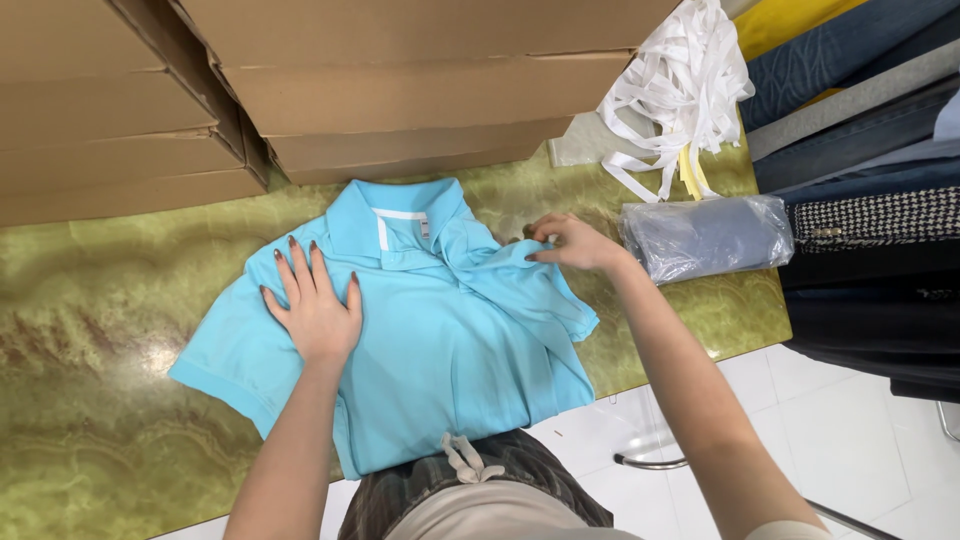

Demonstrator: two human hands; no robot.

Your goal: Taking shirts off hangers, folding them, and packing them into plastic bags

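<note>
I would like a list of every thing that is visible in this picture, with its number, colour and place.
polo shirt: one, light blue, flat on the table near its front edge
table: one, green marbled top
cardboard boxes: several, brown, stacked at the back of the table
straps: one bundle, white, back right
bagged garment: one, grey-blue in clear plastic, right of the shirt
folded fabrics: a stack, blue, grey, yellow and black, far right
left hand: flat on the shirt's chest
right hand: pinching the shirt's shoulder fabric
</note>
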